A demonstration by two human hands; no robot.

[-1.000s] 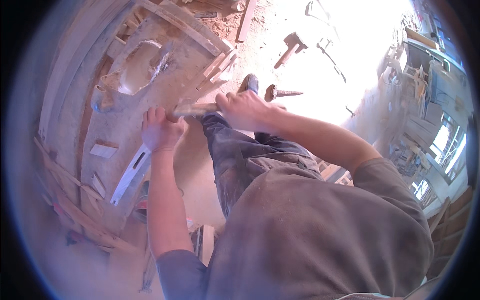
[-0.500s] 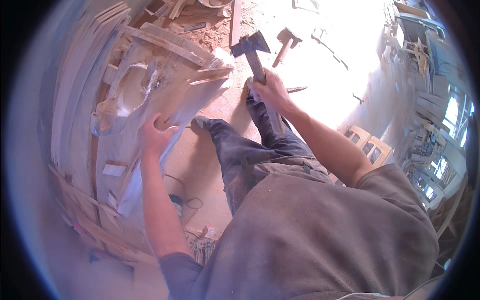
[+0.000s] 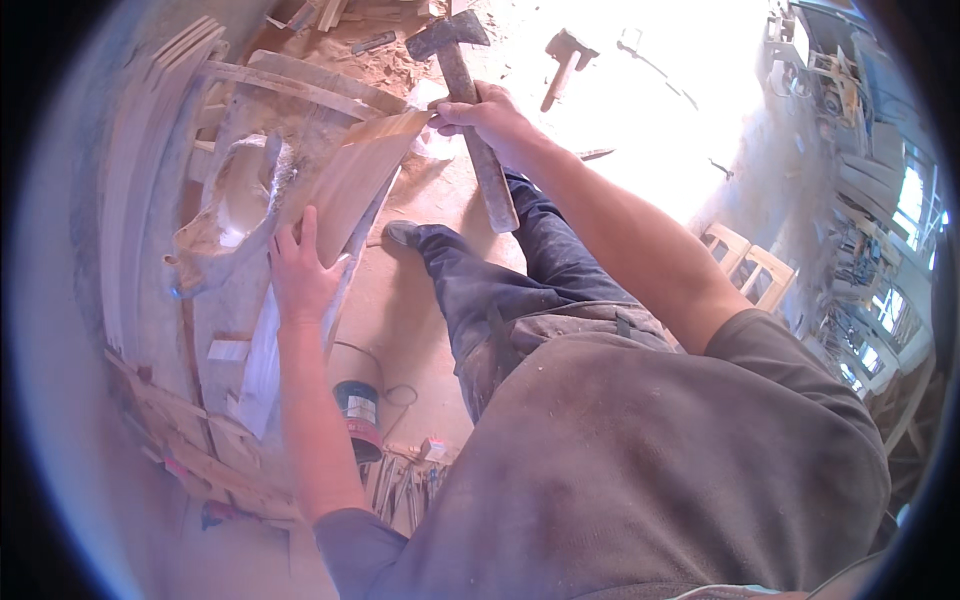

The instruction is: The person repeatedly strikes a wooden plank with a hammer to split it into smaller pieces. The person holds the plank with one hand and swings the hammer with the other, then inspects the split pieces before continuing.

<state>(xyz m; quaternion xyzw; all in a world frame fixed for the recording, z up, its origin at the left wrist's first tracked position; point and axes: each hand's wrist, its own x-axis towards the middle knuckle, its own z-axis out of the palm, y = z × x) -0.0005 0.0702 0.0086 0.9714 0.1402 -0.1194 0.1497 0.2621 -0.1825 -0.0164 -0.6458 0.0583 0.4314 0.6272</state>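
My right hand (image 3: 492,122) grips a hatchet (image 3: 484,165) by its wooden handle, the dark metal head up and away from me. Fingertips of that hand also meet the far end of a pale wooden board (image 3: 365,165). This board slants over the workbench (image 3: 215,315), its broad face showing. Toward its near end lies my left hand (image 3: 303,275), fingers spread on the wood and thumb out by the edge. Beside it on the bench rests a hollowed pale object with a ragged rim (image 3: 240,205); its kind is unclear.
A mallet-like hammer (image 3: 568,62) lies on the brightly lit floor. Long planks (image 3: 150,180) lean at the left. A bucket (image 3: 357,405) and several upright tools (image 3: 405,490) stand below the bench. Wooden frames (image 3: 750,265) are at the right; shavings cover the far floor.
My right hand has moved left with the hatchet to the board's far end. The board now shows its broad face. My left hand's fingers have stretched out onto the wood.
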